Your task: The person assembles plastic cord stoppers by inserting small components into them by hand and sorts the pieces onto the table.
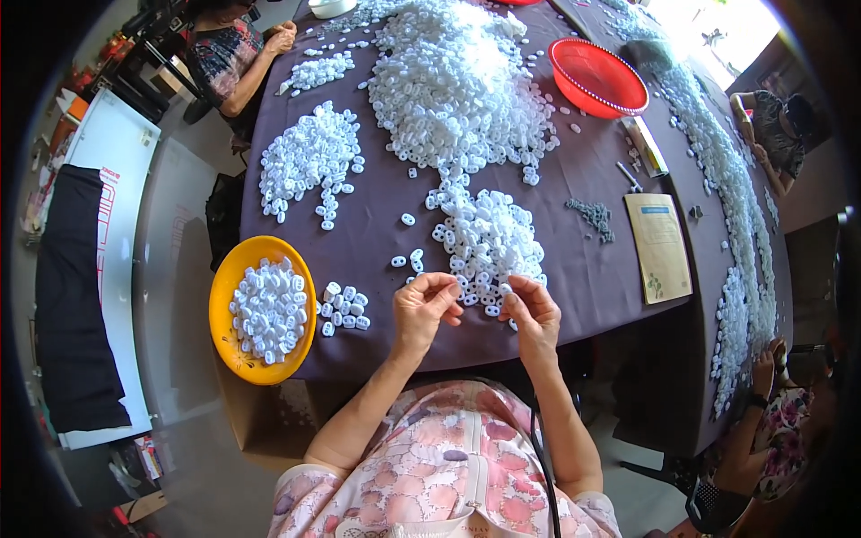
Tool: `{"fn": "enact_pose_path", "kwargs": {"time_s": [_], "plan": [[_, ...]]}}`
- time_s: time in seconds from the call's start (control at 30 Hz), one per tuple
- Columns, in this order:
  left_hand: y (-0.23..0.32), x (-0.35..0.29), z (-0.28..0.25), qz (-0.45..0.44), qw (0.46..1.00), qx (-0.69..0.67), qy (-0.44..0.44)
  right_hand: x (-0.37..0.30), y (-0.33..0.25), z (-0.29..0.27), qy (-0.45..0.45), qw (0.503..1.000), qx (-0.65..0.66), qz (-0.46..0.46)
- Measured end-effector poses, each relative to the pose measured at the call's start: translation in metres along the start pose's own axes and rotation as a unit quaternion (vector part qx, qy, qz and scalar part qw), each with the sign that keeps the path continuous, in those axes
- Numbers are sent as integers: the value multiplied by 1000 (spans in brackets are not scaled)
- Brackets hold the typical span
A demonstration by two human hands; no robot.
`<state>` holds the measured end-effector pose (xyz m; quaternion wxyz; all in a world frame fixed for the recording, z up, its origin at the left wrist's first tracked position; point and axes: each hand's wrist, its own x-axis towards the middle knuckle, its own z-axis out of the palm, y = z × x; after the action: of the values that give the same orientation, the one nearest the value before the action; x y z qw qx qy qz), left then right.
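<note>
Small white oval plastic pieces (491,235), each with two dark holes, lie heaped in front of me near the table's front edge. My left hand (427,307) is at the left side of this heap, thumb and fingers pinched together; whatever is between them is too small to make out. Across a short gap, my right hand (532,312) pinches at the heap's near right side, with one white two-holed piece (507,289) at its fingertips. A few loose pieces (399,262) lie beyond my left hand. Both forearms come up from the lower edge.
A yellow bowl (222,309) of white pieces stands at the table's left corner, beside a small group (344,307). A large pile (457,90) lies farther back, near a red basket (592,67). Grey parts (594,220) and a brown booklet (659,242) lie right. Other people work nearby.
</note>
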<state>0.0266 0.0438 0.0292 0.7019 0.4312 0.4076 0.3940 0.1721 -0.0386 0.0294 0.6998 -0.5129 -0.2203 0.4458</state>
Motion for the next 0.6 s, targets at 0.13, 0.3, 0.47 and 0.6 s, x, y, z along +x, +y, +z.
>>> {"fn": "enact_pose_path", "kwargs": {"time_s": [0.13,0.3,0.47,0.6], "plan": [[-6,-10,-9,-34,999,7,-20,-9,3,-9,-8,996,-88,-8],[-15,-16,-1,-64,998,-13,-25,-15,4,-5,-44,961,-255,-93],[-13,-16,-3,-77,996,-36,-35,-5,-17,-4,-20,860,-451,-239],[-21,-21,-17,-63,997,-39,-8,9,-24,-26,29,848,-467,-248]]}}
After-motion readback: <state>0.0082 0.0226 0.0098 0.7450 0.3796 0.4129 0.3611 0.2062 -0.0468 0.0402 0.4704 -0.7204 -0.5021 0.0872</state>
